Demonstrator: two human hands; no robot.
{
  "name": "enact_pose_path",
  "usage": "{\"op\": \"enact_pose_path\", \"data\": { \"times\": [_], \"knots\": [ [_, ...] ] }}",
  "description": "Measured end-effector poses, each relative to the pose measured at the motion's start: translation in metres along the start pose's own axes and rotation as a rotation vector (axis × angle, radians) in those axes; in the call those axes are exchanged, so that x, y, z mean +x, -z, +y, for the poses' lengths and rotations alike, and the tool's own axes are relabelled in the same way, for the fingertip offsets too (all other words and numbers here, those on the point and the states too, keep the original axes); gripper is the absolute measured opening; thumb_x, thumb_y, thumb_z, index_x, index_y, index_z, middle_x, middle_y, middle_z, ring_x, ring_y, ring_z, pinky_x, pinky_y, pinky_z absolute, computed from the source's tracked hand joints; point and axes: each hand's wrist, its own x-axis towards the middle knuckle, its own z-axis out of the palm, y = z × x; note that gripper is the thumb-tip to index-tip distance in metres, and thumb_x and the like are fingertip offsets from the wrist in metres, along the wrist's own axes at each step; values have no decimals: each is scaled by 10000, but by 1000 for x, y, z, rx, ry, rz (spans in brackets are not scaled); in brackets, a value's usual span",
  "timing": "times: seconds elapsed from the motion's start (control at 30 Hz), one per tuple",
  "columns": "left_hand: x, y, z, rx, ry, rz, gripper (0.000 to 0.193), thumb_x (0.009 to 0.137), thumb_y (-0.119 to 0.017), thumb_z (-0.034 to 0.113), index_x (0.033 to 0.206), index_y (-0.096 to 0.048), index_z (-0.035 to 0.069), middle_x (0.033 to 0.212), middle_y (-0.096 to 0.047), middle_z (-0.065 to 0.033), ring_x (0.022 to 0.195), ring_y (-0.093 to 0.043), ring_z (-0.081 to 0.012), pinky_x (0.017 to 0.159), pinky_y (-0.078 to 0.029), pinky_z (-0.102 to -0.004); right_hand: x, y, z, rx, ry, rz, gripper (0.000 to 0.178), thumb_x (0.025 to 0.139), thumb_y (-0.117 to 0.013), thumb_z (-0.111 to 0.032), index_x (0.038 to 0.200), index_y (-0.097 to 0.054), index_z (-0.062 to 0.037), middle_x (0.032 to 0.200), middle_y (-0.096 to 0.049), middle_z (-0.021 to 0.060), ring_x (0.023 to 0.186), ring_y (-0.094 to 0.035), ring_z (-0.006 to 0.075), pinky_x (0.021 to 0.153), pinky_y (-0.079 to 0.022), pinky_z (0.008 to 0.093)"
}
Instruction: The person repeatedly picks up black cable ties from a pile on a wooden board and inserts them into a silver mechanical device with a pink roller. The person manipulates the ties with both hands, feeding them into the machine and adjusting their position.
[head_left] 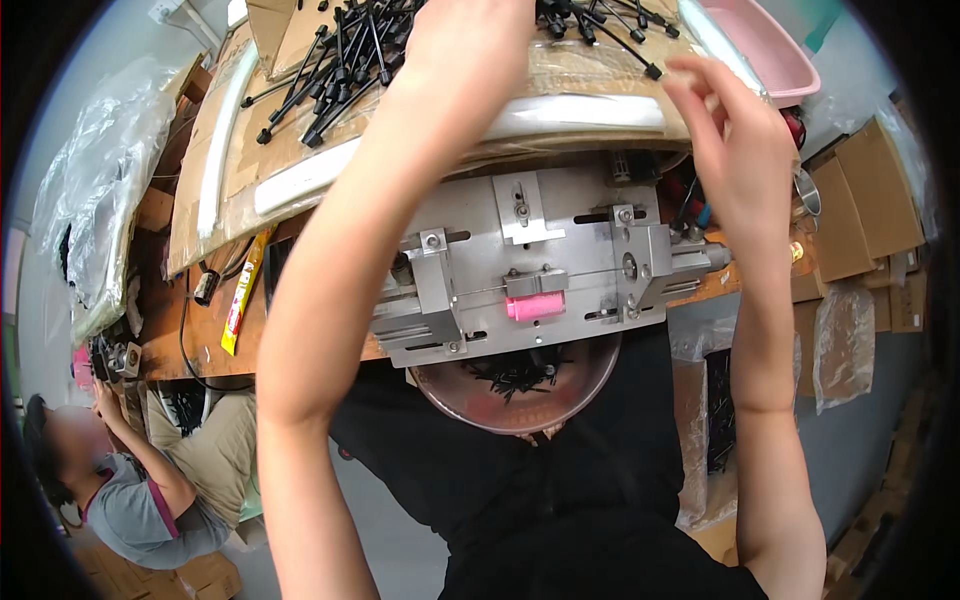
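Observation:
At the top edge, my left hand (470,40) reaches over a pile of black rods with knobbed ends (345,80) on a cardboard sheet (550,75); its fingers are cut off by the frame. My right hand (745,125) hovers by the sheet's right side, fingers loosely bent and apart, with nothing visible in them. One black rod's knob (653,72) lies just left of those fingertips. Below, between my forearms, stands a metal fixture (470,215) with bolted brackets on both sides and a pink block (536,306) at its front middle.
A translucent bowl (455,408) with small black pieces sits under the fixture's front edge. A pink tub (800,75) stands at the far right. On the wooden bench lies a yellow packet (240,300). Another person (150,490) sits at the lower left. Cardboard boxes (870,190) stand right.

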Motion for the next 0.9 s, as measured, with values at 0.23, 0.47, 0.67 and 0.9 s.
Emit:
{"op": "enact_pose_path", "data": {
  "times": [0.23, 0.47, 0.67, 0.9],
  "knots": [
    [-26, 19, -25, -159, -14, -226, 204, 858, -673, 36, 1062, -677, 41, 884, -603, -63, 859, -602, -205, 824, -478, -325, 44, -27, 72, -32, 66, -434, 166, 869, -684, -125, 1003, -657, -31, 789, -637, 106, 684, -589, 188, 636, -469, 333],
    [-68, 71, -18, -833, 498, -180, 239, 929, -642, 52, 1165, -640, 13, 1050, -671, -56, 969, -616, -120, 904, -480, -250, 51, 13, 34, 408, -215, -239, 207, 908, -633, -97, 1079, -665, 14, 695, -611, 31, 587, -543, 108, 541, -429, 199],
    [-176, 67, 104, -250, 253, -229, 670, 721, -654, -104, 1370, -492, -64, 990, -581, -110, 871, -557, -232, 806, -483, -326, 20, 33, 29, 940, -398, -240, 211, 919, -644, -110, 1089, -664, 11, 802, -643, 45, 649, -580, 113, 575, -458, 229],
    [-206, 34, 146, -93, 281, -461, 730, 729, -590, -90, 1430, -386, -98, 994, -510, -113, 863, -513, -234, 811, -469, -327, -28, 53, 46, 897, -296, -232, 274, 1016, -546, -123, 1240, -577, 31, 941, -595, 55, 697, -522, 44, 512, -351, 138]
  ]
}}
